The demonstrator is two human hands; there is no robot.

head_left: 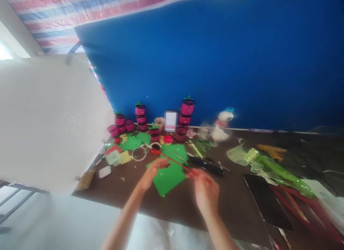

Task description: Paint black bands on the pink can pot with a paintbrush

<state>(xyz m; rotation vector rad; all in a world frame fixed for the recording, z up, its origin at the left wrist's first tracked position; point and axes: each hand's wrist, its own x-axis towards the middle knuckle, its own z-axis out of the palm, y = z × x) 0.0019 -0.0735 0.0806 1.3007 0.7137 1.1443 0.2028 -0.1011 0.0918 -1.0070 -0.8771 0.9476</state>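
My right hand (205,189) is closed around one end of a thin red stick (174,161), which may be a paintbrush; its tip is blurred. The stick slants up and left, its far end close to a small red-rimmed pot (156,148) with dark contents. My left hand (154,173) is over the left edge of a green sheet (168,182), fingers curled together. Dark spots show at its fingertips, and whatever it pinches is too small to make out. A small red tub (168,139) stands behind the sheet.
Pink banded cups with green tops stand along the blue board, including a tall stack (186,117). A tape ring (139,153) and green scraps (131,142) lie left. Rightward are a black tool (205,166), a white bottle (225,115), a phone (268,201) and green packaging (282,173).
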